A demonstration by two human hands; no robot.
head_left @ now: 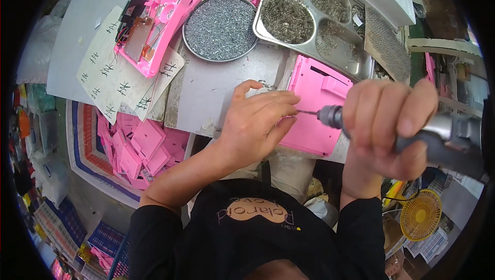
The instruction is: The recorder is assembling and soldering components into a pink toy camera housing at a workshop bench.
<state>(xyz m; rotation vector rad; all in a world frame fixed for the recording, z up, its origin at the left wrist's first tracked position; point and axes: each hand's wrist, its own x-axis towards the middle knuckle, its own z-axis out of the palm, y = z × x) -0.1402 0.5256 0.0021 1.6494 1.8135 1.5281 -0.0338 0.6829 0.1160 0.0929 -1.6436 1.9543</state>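
Left forearm (188,174) in from 8 o'clock, elbow bent. Left hand (255,117) near clock centre, back of it up, fingers reaching toward 3. Thumb (282,129) just beside forefinger, pinch-like — fingertip contact unclear. Little finger (246,86) crooked, lifted toward 1. Right forearm (361,179) from 4 o'clock; right hand (384,117) at 3 — fingers curled, firm closed grip.

From here, pink housing (309,130) looks smooth plastic, slight sheen. Driver (444,125) is glossy metallic grey, bit (308,112) metal. Compartment tray (365,66) is shiny metal; screws (219,27), bright metal. Paper (100,69) is matt. Shirt (216,244) is matt cloth. Tabletop (203,89) is smooth.
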